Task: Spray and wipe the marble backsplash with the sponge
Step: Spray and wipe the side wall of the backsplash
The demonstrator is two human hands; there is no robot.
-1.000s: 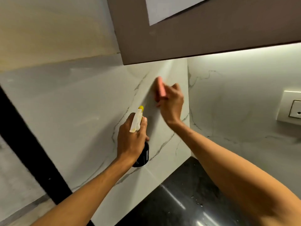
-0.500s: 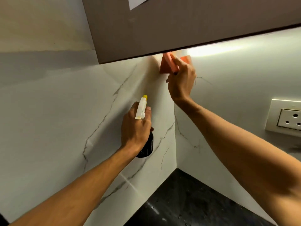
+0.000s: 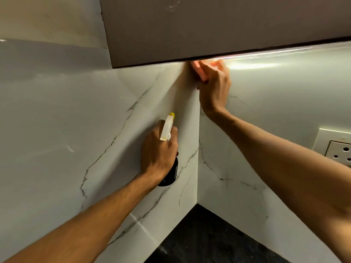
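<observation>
**Two panels, one corner: wipe tight under the cabinet**

Note the right hand (image 3: 214, 90) curled round the orange sponge (image 3: 199, 71), pinching it between thumb and fingers, high in the corner of the marble backsplash (image 3: 57, 130) and just beneath the lower edge of the upper cabinet (image 3: 209, 31). Cannot tell through the blur whether pressed flat on the stone or only brushing it. Press with the broad face rather than an edge, and judge contact by feel, with much of the sponge hidden behind the fingers. Draw down along the seam between the two panels, then sweep outward in overlapping passes, top to bottom, carrying any drips toward the dark countertop (image 3: 209, 240) rather than across cleaned stone. Mind the knuckles against the cabinet edge.

Note also the left hand (image 3: 157, 152) wrapped round the spray bottle (image 3: 166, 130), lower down in front of the left panel, with the white, yellow-tipped nozzle aimed up toward the corner. Cannot see any finger on the trigger. Hold fire while wiping, or mist only ahead of the sponge. Aim well away from the wall socket (image 3: 340, 150) at far right, and wipe near it only with a wrung sponge.
</observation>
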